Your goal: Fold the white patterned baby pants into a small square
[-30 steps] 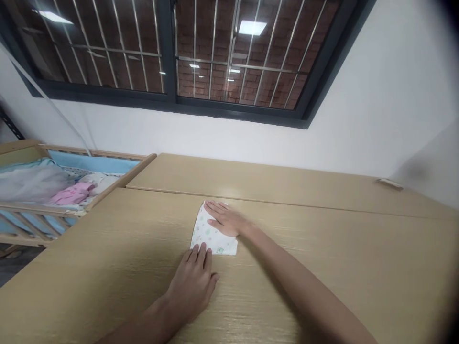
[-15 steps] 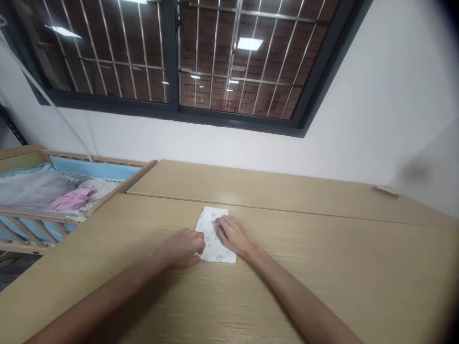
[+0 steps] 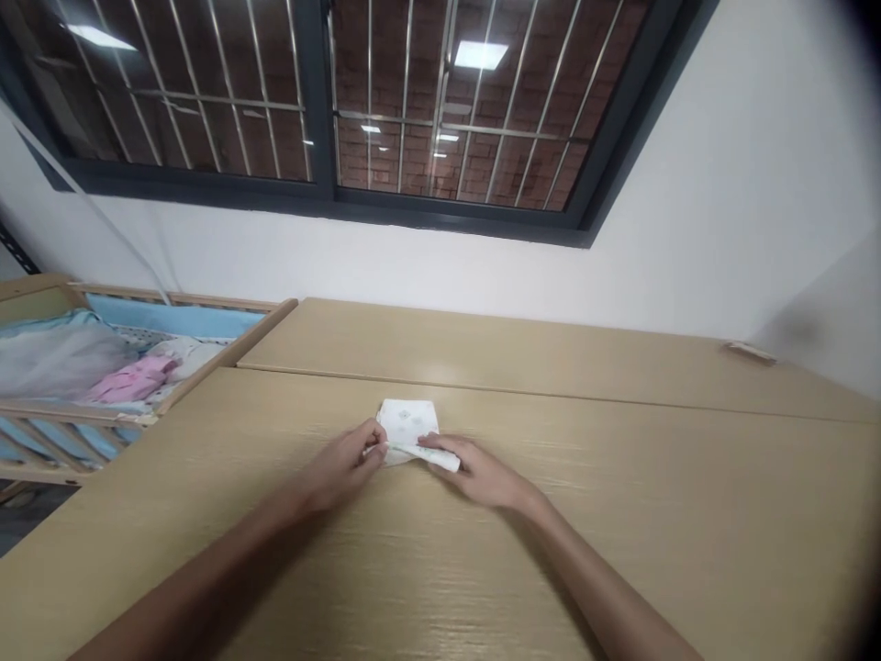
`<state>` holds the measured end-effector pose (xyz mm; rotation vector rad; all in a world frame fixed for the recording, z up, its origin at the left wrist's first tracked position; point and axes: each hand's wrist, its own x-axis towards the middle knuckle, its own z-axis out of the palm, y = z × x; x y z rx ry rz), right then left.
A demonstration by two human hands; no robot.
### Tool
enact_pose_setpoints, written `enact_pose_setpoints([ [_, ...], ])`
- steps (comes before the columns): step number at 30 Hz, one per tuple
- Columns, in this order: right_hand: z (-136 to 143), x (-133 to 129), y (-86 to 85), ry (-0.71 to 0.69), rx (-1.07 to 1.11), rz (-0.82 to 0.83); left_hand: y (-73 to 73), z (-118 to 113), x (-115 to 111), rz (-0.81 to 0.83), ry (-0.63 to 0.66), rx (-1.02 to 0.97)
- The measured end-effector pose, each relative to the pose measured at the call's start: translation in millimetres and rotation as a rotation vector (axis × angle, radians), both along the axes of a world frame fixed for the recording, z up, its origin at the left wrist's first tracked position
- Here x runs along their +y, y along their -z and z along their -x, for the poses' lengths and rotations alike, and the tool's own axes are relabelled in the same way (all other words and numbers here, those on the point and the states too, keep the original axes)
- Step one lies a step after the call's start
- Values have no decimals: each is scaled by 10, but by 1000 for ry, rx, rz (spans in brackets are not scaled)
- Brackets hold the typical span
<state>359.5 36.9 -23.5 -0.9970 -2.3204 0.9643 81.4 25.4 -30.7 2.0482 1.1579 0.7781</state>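
A small white cloth (image 3: 408, 419) with a faint print rests on the wooden table, its near edge lifted and folded over. My left hand (image 3: 354, 461) pinches the left end of that raised edge between thumb and fingers. At the right end, my right hand (image 3: 474, 468) grips the fold, fingers on top and thumb beneath. The far part of the cloth lies flat on the tabletop.
The wooden table (image 3: 551, 514) has a seam across its far part. A crib (image 3: 262, 329) with blue padding and a pink cloth (image 3: 134, 379) adjoins it at left. A small flat object (image 3: 752, 352) lies far right. Behind is a barred window (image 3: 440, 216).
The near edge of the cloth has come up and folded over. My right hand has shifted from the cloth's top to its near right end, and my left hand slightly away from me.
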Motion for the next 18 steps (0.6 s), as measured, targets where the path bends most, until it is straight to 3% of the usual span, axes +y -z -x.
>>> enact_pose_setpoints([
  [3,96,-10,22,86,92,26,-18,46,0,67,11,-149],
  [7,113,27,114,226,136,5,-9,97,7,101,8,-125],
  [15,262,72,311,392,265,3,416,16,168,52,-171,-234],
  [18,305,67,374,493,282,-27,501,17,182,10,-260,-204],
])
